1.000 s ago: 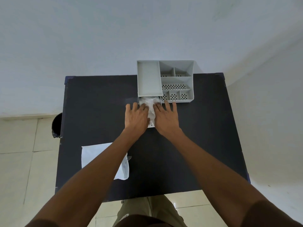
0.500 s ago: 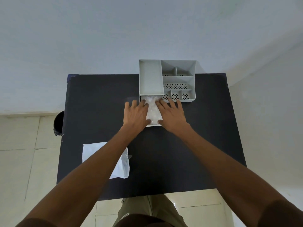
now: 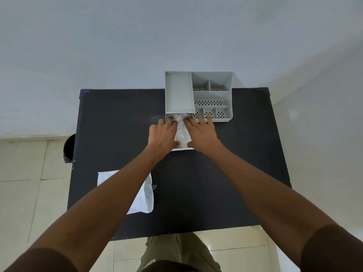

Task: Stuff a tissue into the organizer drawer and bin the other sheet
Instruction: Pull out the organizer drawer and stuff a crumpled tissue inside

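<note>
A grey organizer [image 3: 198, 96] with several compartments stands at the far edge of the black table [image 3: 235, 163]. Its white drawer [image 3: 182, 148] is pulled out toward me, with a crumpled white tissue [image 3: 181, 132] lying in it. My left hand [image 3: 162, 134] and my right hand [image 3: 201, 132] rest flat on either side of the tissue, fingers spread and pressing down on it. A second white sheet [image 3: 145, 195] lies flat on the table's near left, partly hidden under my left forearm.
A dark bin [image 3: 69, 148] stands on the tiled floor just beyond the table's left edge. White walls rise behind and to the right of the table.
Both hands have stayed on the drawer, pressing the tissue lower into it. The view has shifted slightly; the second sheet has not moved.
</note>
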